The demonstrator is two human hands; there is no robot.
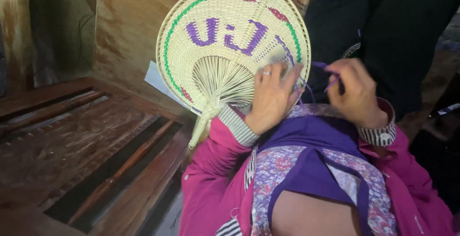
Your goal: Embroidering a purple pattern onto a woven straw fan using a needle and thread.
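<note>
My left hand (272, 98) lies flat, fingers spread, on the woven fan (225, 39) near its right edge; right hand (355, 92) pinches a purple strand (320, 65).

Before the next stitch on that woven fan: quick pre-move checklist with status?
1. Left hand pressed flat on the woven fan: ok.
2. Right hand pinching the purple strand: ok.
3. Strand runs from the fan's right edge to the right hand: ok.
4. Strand taut: cannot tell, blurred.
5. Fan handle free, pointing down-left over the wooden bench: ok.
6. Working spot on the weave visible: not ok, left fingers cover it.
</note>
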